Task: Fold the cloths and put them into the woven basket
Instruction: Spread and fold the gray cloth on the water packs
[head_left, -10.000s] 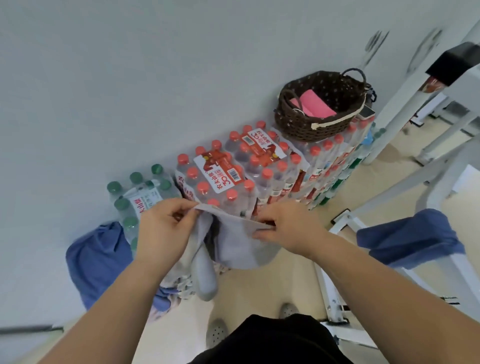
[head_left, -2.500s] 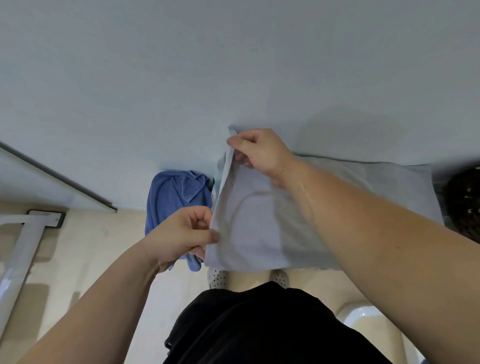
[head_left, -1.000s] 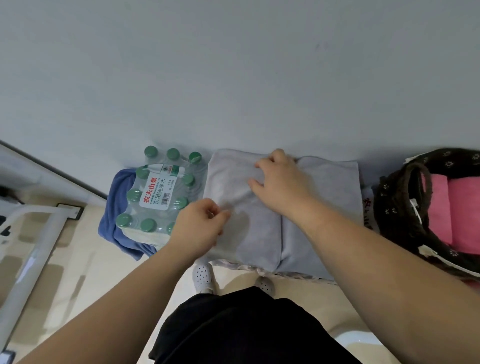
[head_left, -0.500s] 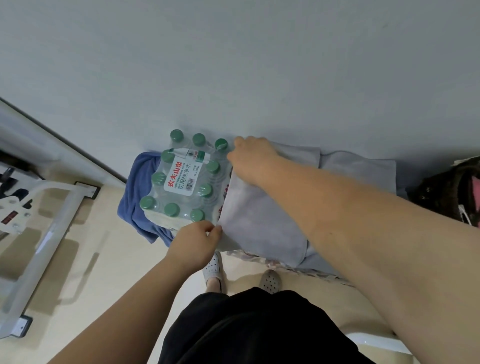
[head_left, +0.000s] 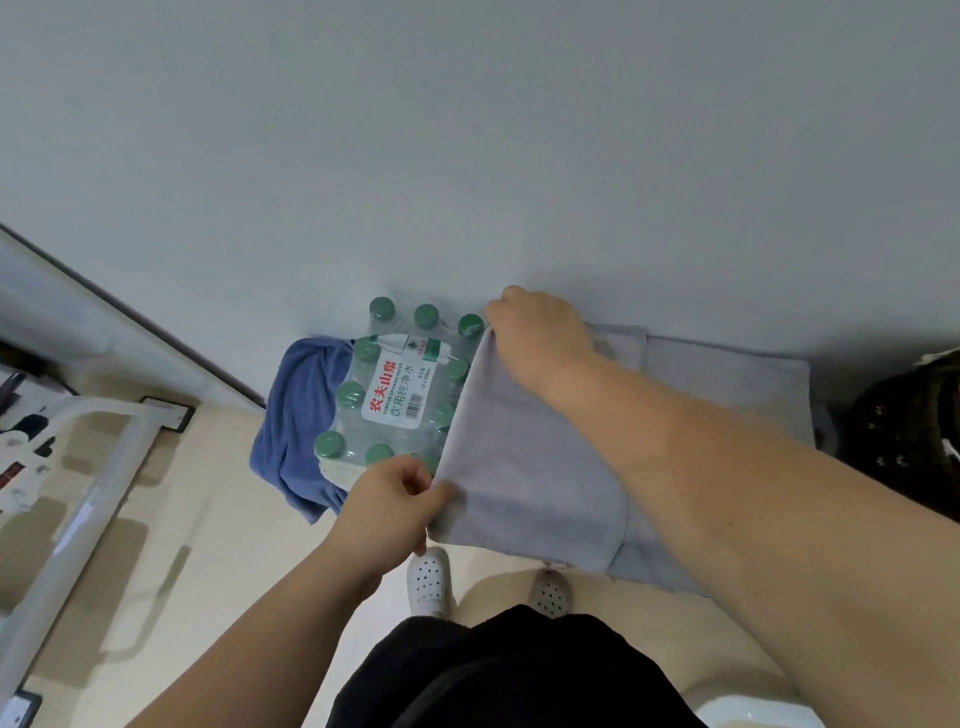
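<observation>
A grey cloth (head_left: 530, 467) lies folded over against the wall, its left part doubled onto the rest. My left hand (head_left: 389, 506) pinches its near left corner. My right hand (head_left: 537, 332) grips its far left corner by the wall. The dark woven basket (head_left: 904, 431) shows only as a sliver at the right edge. A blue cloth (head_left: 293, 431) hangs crumpled to the left, partly behind a pack of bottles.
A shrink-wrapped pack of green-capped water bottles (head_left: 395, 395) stands just left of the grey cloth. A white metal frame (head_left: 78, 499) crosses the floor at the left. My white shoes (head_left: 428, 579) stand below the cloth.
Both hands have slid to the cloth's left edge and taken hold of its two left corners. The view has swung left, so most of the basket has left the frame.
</observation>
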